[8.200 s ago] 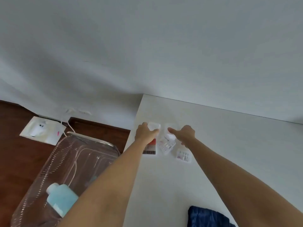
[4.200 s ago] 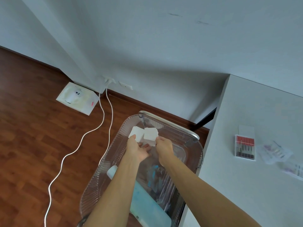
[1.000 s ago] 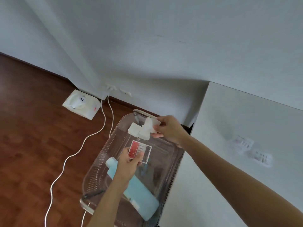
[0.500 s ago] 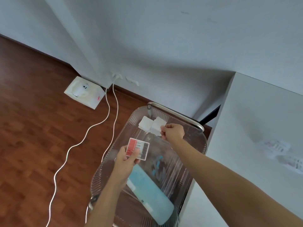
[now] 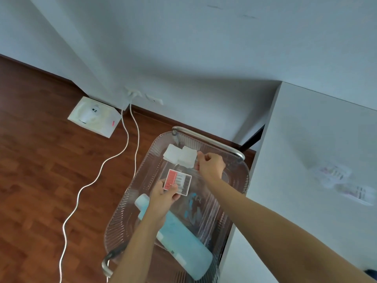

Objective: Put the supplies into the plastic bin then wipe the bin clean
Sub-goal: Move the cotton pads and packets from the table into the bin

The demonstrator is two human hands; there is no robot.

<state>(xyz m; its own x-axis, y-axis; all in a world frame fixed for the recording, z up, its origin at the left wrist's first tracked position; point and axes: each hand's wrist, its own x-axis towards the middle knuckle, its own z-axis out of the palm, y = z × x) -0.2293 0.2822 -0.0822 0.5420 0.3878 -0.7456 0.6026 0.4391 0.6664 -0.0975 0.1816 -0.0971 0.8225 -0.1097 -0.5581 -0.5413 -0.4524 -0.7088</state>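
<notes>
A: The fingers (image 5: 174, 192) of the left hand (image 5: 163, 198) are seen pinched on a small card (image 5: 177, 181) with a red panel, which is held by its near lower edge over the middle of the plastic bin (image 5: 243, 178).

B: And the right hand (image 5: 211, 165)?

A: Its fingers (image 5: 201, 158) are curled in and pressed together at the tips, right against the edge of the white pads (image 5: 180, 157). Whether a pad is actually gripped or only touched cannot be told.

B: Where are the pads placed?

A: They are seen at the far end of the bin, just below the metal handle (image 5: 206, 139) that spans that end. Two or three overlapping squares can be made out.

B: What else is found in the bin?

A: A pale blue bottle (image 5: 183, 240) is laid on its side along the near left part, with its neck partly hidden beneath the left forearm. Some blue marks are visible through the clear bottom near the middle, but what they are cannot be told.

B: And the bin itself?

A: It is set on the wooden floor (image 5: 40, 170), close beside the white table (image 5: 306, 150). Two blurred packets (image 5: 344, 183) are left on the tabletop, well apart from the bin.

B: Anything on the floor?

A: A white cable (image 5: 98, 172) is run from the wall socket (image 5: 132, 92) across the boards, and a flat white box (image 5: 93, 116) is lying near the wall.
</notes>
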